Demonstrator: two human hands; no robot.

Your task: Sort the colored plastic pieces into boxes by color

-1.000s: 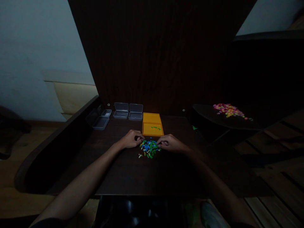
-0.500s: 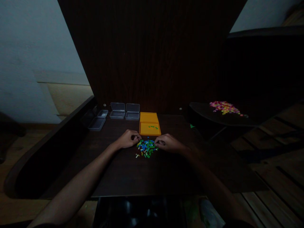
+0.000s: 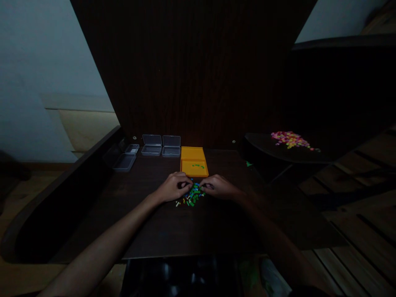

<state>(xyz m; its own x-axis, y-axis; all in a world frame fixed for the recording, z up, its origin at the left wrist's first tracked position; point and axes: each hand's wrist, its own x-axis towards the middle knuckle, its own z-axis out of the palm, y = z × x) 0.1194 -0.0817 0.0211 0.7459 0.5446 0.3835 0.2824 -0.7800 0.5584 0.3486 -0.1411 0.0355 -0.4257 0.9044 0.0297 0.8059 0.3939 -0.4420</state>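
Observation:
A loose pile of small toy bricks [image 3: 194,198], mostly green and blue with a few white and yellow ones, lies on the dark table. My left hand [image 3: 175,185] reaches over the pile's left side, thumb and fingers curled together at the bricks. From the right, my right hand [image 3: 216,187] has its fingertips pinched at the pile's edge. Whatever lies between the fingers of either hand is too small to make out. Just beyond the hands stands an open yellow box [image 3: 185,169], with several green bricks [image 3: 198,166] in its near half.
Two open clear plastic cases [image 3: 151,150] stand left of the yellow box. Another clear case [image 3: 124,162] is further left by the table's raised side. On a side shelf at right lies a heap of pink and yellow pieces [image 3: 291,139]. A dark panel [image 3: 198,74] rises behind.
My left hand has moved right and inward over the pile, covering some of the bricks. My right hand stays nearly in place at the pile's right edge.

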